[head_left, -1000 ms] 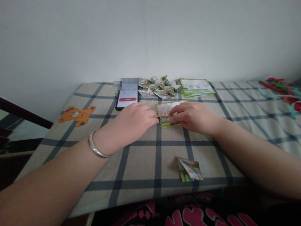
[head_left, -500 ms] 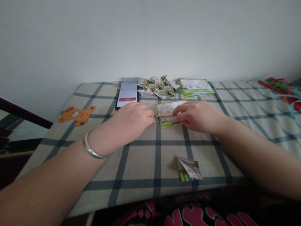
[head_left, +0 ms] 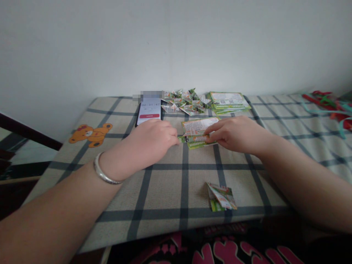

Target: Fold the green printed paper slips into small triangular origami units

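A green and white printed leaflet (head_left: 196, 129) lies on the checked cloth (head_left: 165, 183), partly folded. My left hand (head_left: 154, 141), with a silver bangle (head_left: 103, 170) at the wrist, is closed and pinches the leaflet's left edge. My right hand (head_left: 236, 134) pinches the fold from the right, fingers pressed on the paper. A folded leaflet piece (head_left: 221, 197) sits near the cloth's front edge, apart from both hands.
A phone (head_left: 149, 112) showing a timer lies behind my left hand. Several folded paper pieces (head_left: 185, 102) and a stack of flat leaflets (head_left: 228, 101) sit by the wall. Coloured ribbons (head_left: 332, 106) lie at the far right. A bear print (head_left: 90, 134) marks the cloth's left.
Both hands have drawn slightly apart along the leaflet's fold, the left one sliding left and the right one to the right. The phone timer has advanced.
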